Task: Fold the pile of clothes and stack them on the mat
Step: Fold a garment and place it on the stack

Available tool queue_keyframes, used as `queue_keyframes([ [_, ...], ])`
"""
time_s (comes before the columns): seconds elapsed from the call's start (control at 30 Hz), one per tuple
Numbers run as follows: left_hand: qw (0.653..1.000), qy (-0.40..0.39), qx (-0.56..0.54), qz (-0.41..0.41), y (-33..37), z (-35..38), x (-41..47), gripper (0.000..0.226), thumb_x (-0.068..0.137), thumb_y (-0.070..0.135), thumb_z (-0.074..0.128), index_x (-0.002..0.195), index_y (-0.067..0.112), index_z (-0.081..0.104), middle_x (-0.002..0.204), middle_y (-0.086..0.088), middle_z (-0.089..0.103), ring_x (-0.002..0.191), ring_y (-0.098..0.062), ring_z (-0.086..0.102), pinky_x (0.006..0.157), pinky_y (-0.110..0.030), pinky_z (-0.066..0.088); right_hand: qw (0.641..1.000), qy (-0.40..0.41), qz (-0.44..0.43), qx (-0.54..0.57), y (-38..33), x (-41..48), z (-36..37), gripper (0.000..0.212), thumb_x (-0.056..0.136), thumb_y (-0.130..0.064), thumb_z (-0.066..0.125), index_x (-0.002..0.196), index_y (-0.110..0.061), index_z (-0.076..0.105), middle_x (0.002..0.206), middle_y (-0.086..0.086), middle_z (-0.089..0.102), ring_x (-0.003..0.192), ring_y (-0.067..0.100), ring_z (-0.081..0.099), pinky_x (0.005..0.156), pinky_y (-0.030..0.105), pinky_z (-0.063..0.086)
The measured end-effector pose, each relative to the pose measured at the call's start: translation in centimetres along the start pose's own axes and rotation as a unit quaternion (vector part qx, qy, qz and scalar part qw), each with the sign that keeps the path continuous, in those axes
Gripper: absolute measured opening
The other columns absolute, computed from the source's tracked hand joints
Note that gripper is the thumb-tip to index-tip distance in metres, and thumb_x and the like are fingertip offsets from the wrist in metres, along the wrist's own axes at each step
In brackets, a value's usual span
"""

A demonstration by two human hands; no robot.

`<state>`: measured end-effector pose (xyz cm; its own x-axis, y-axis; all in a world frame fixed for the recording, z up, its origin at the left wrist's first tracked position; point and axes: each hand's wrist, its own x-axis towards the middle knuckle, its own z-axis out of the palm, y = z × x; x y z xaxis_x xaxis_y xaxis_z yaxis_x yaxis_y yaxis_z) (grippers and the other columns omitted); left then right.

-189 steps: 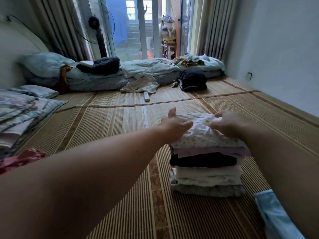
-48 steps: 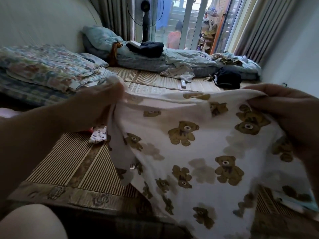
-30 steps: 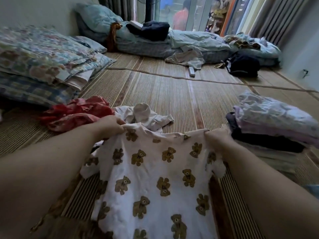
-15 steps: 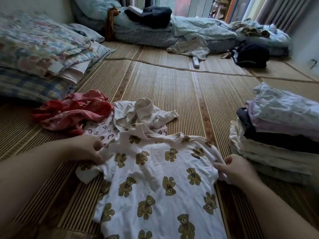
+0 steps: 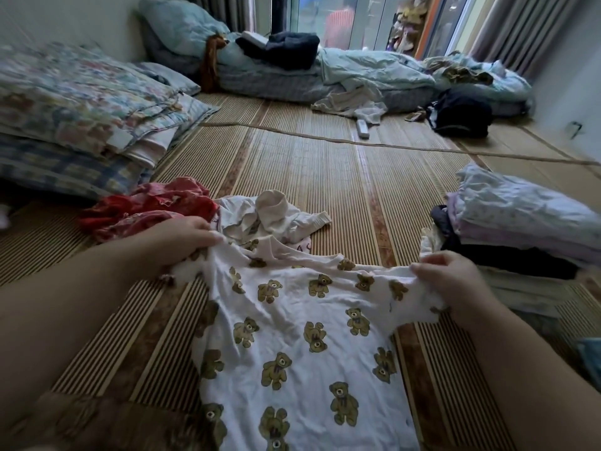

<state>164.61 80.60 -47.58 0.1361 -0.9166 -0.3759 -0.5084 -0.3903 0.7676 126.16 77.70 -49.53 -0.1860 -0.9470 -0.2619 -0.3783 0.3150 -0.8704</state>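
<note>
A white shirt printed with brown teddy bears (image 5: 292,333) lies spread on the woven mat (image 5: 325,177) in front of me. My left hand (image 5: 182,242) grips its left shoulder and my right hand (image 5: 452,281) pinches its right shoulder, both lifting the top edge slightly. Behind the shirt lies a small unfolded pile: a crumpled cream garment (image 5: 273,216) and a red one (image 5: 153,206). A stack of folded clothes (image 5: 520,236) stands on the mat at the right, close to my right hand.
Folded floral bedding and pillows (image 5: 81,118) are heaped at the left. A low mattress with blankets (image 5: 325,73) runs along the far side, with a white remote (image 5: 362,128) and a black bag (image 5: 461,115) on the mat before it. A blue cloth (image 5: 590,356) shows at the right edge.
Both hands have moved up to the shirt's shoulders and gathered the cloth there; the top edge is now lifted a little off the mat. The view has tilted slightly.
</note>
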Motion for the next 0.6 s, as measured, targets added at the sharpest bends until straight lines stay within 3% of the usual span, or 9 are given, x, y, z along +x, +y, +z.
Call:
queue_keyframes([
  [0.07,0.998,-0.05,-0.046,0.006,2.3,1.8,-0.4,0.027,0.093,0.027,0.057,0.113,0.009,0.06,0.103,-0.022,0.065,0.083,-0.036,0.062,0.071,-0.044,0.053,0.999,-0.047,-0.014,-0.001,-1.8,-0.7,1.3,0.022,0.085,-0.012,0.068,0.105,-0.009,0.059,0.094,0.016,0.061,0.078,0.028,0.062,0.063,0.037,0.055],
  [0.13,0.983,-0.145,-0.109,-0.022,4.1,4.0,-0.7,0.03,0.095,0.034,0.053,0.117,0.014,0.055,0.109,-0.019,0.066,0.082,-0.032,0.063,0.064,-0.037,0.052,0.986,-0.165,0.021,0.02,-3.3,-1.4,2.8,0.029,0.086,-0.014,0.066,0.113,-0.012,0.057,0.098,0.019,0.061,0.076,0.027,0.064,0.061,0.033,0.057],
  [0.2,0.977,-0.192,-0.084,-0.036,5.0,5.9,-0.5,0.029,0.097,0.04,0.048,0.118,0.02,0.053,0.114,-0.016,0.065,0.078,-0.027,0.068,0.058,-0.03,0.052,0.955,-0.28,0.064,0.07,-4.0,-1.7,4.1,0.028,0.089,-0.015,0.06,0.116,-0.013,0.055,0.106,0.02,0.063,0.08,0.029,0.067,0.061,0.03,0.057],
  [0.23,0.98,-0.187,-0.063,-0.036,5.1,6.5,-0.3,0.028,0.097,0.04,0.049,0.119,0.022,0.052,0.114,-0.015,0.064,0.078,-0.025,0.07,0.055,-0.027,0.053,0.95,-0.295,0.065,0.082,-3.9,-1.5,4.6,0.026,0.091,-0.014,0.059,0.117,-0.013,0.055,0.108,0.019,0.064,0.083,0.03,0.068,0.061,0.029,0.057],
  [0.33,0.995,-0.079,0.059,-0.011,3.6,7.2,1.3,0.026,0.094,0.035,0.056,0.112,0.016,0.059,0.105,-0.012,0.066,0.075,-0.022,0.066,0.058,-0.029,0.051,0.981,-0.185,0.047,0.044,-2.6,0.4,5.0,0.025,0.093,-0.012,0.057,0.118,-0.008,0.056,0.108,0.016,0.064,0.086,0.028,0.067,0.065,0.031,0.056],
  [0.43,0.988,0.012,0.153,0.005,1.4,7.6,2.9,0.022,0.086,0.032,0.066,0.097,0.013,0.065,0.092,-0.007,0.068,0.079,-0.02,0.064,0.067,-0.031,0.052,0.991,-0.098,0.039,-0.086,-0.3,2.4,5.3,0.027,0.088,-0.015,0.065,0.113,-0.005,0.059,0.099,0.013,0.063,0.081,0.023,0.063,0.061,0.029,0.051],
  [0.53,0.993,0.024,0.115,-0.002,0.2,8.7,4.1,0.017,0.075,0.031,0.076,0.082,0.022,0.063,0.083,0.0,0.068,0.076,-0.014,0.063,0.065,-0.028,0.051,0.972,-0.118,0.035,-0.201,0.9,3.4,6.5,0.017,0.077,-0.023,0.077,0.083,-0.011,0.066,0.078,0.005,0.064,0.067,0.015,0.058,0.058,0.024,0.044],
  [0.6,0.998,0.039,0.057,-0.004,-0.2,9.7,5.1,0.026,0.066,0.026,0.081,0.084,0.019,0.064,0.083,0.0,0.07,0.08,-0.017,0.066,0.076,-0.035,0.055,0.97,-0.112,0.03,-0.216,1.3,3.9,7.4,0.021,0.071,-0.025,0.082,0.071,-0.011,0.066,0.072,0.004,0.066,0.064,0.014,0.058,0.057,0.025,0.043],
])
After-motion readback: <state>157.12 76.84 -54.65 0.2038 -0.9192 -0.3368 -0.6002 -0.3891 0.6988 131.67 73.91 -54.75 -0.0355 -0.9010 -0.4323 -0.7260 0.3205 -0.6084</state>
